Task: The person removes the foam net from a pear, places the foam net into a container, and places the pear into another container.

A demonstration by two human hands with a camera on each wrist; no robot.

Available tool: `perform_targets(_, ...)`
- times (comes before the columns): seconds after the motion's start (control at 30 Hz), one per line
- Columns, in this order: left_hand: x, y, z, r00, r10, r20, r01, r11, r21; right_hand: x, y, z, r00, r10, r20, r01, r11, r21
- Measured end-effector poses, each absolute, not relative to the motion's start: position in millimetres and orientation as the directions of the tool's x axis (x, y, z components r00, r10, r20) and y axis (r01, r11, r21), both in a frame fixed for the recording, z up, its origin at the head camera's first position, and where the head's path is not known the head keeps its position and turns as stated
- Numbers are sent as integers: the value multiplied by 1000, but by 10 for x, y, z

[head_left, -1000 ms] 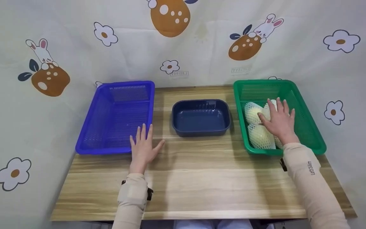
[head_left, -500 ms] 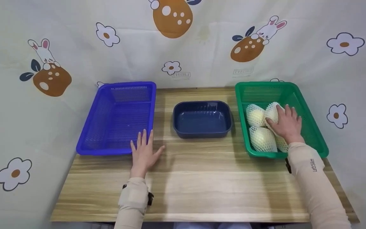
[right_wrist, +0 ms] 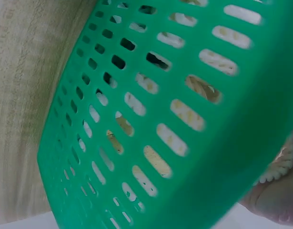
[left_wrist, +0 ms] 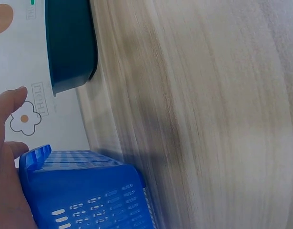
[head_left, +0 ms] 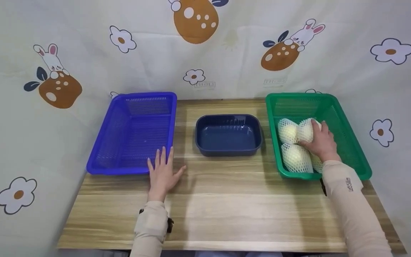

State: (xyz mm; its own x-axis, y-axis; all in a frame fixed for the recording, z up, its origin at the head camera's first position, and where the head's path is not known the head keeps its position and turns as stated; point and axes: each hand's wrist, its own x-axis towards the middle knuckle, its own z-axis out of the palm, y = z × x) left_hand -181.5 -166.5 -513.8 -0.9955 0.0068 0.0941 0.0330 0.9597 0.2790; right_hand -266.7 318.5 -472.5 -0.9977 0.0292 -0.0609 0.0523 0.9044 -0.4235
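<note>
Fruit in white netting [head_left: 304,131] sits within the curled fingers and thumb of the right hand [head_left: 322,143], which partly hides it and another netted piece [head_left: 316,163] beside the wrist.

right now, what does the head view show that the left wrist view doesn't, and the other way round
Only the head view: the right hand, curled over one of the pale round fruits in white netting.
Only the left wrist view: the slotted outer wall of the blue rectangular plastic basket.
Both: that basket, the left hand, the dark-blue rectangular dish and wood-grain table.
</note>
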Motion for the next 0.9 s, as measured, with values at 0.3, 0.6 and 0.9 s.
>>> perform_targets(0.3,-1809,-1665,-5145,-996,9,83,30,965,259,-2688,3168,-4758,-999,41,-13,42,899,-435)
perform_targets(0.6,-1809,-1651,-5150,-995,9,99,35,963,268,-2684,3160,-4691,-999,40,37,19,886,-464)
perform_targets(0.9,-1802,-1649,-5141,-996,5,88,28,965,259,-2615,2752,-4354,-926,-99,365,-282,823,-492)
